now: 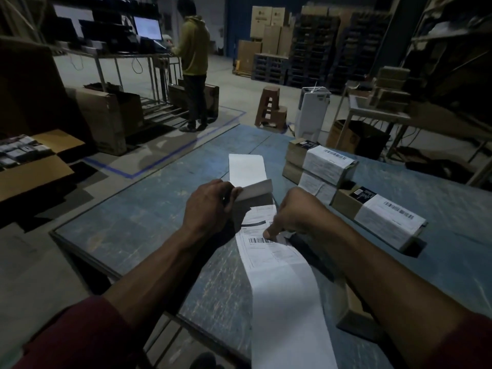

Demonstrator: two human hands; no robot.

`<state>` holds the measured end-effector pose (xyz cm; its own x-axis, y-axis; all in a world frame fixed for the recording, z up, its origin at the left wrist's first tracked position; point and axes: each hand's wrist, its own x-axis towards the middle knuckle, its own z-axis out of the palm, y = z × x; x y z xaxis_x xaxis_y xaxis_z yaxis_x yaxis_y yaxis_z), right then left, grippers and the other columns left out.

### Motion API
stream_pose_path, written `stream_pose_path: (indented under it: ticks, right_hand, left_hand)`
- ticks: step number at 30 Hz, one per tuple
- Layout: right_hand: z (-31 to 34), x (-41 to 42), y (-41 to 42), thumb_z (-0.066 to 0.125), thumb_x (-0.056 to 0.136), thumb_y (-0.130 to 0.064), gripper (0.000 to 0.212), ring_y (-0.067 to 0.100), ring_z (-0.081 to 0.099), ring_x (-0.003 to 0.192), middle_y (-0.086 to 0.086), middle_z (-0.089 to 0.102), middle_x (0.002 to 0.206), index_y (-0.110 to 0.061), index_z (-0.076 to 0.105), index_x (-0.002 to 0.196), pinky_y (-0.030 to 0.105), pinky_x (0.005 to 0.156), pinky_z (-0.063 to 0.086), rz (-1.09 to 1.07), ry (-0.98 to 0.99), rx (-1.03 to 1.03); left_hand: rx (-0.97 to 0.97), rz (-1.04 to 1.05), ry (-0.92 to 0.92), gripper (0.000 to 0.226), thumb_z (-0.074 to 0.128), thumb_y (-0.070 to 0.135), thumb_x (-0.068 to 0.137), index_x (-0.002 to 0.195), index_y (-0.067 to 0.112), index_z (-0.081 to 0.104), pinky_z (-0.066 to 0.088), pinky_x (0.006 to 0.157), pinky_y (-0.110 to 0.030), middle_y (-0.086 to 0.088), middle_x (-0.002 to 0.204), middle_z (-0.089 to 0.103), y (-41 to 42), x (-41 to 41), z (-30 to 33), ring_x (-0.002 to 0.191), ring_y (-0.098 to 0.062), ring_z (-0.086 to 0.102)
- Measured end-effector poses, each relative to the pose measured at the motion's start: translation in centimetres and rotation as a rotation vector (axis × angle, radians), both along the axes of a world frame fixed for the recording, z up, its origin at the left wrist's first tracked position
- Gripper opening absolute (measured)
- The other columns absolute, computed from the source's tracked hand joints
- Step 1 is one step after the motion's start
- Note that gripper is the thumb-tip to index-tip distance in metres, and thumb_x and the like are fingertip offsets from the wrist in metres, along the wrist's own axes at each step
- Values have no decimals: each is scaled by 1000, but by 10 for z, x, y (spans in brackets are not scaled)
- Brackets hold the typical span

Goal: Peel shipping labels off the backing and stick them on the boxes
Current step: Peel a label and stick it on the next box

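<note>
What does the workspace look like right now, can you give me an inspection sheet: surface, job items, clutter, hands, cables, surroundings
Surface: worn blue table, scuffed.
Job's things: label strip running across the table and off its near edge; three labelled boxes at right, two of them stacked.
Clutter: nothing seen on the table beyond the job's things.
Grippers: left hand grips the strip's folded part; right hand pinches the printed label by its barcode.
Cables: looped cables under the far bench.
Surroundings: person in a yellow hoodie at monitors, stacked cartons, step stool.
</note>
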<state>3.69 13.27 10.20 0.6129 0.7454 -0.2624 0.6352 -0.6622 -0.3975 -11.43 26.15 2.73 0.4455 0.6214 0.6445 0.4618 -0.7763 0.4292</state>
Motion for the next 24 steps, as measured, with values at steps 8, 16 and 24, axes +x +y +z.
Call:
stream_pose_path:
  ticks: [8, 16, 24]
  right_hand:
    - [13, 11, -11, 92, 66, -7, 28, 18, 63, 71, 10, 72, 91, 3, 76, 87, 22, 54, 47, -65, 310, 54]
    - [10, 18, -16, 78, 91, -5, 14, 15, 71, 66, 23, 78, 98, 7, 75, 98, 19, 53, 54, -40, 519, 349]
    - [10, 23, -22, 81, 85, 2, 19, 8, 72, 61, 11, 78, 91, -5, 77, 103, 17, 50, 52, 14, 486, 468]
  left_hand:
    - [-12, 0, -20, 40, 53, 45, 97, 81, 15, 73, 45, 57, -34, -4, 75, 64, -2, -1, 2, 65, -25, 59]
    - [-96, -62, -58, 32, 70, 39, 87, 116, 26, 74, 50, 84, -43, 0, 107, 70, -11, 3, 15, 99, -23, 59]
    - [-244, -411, -17, 53, 84, 25, 82, 128, 35, 58, 59, 83, -34, 4, 118, 74, -28, 23, 37, 99, -16, 73]
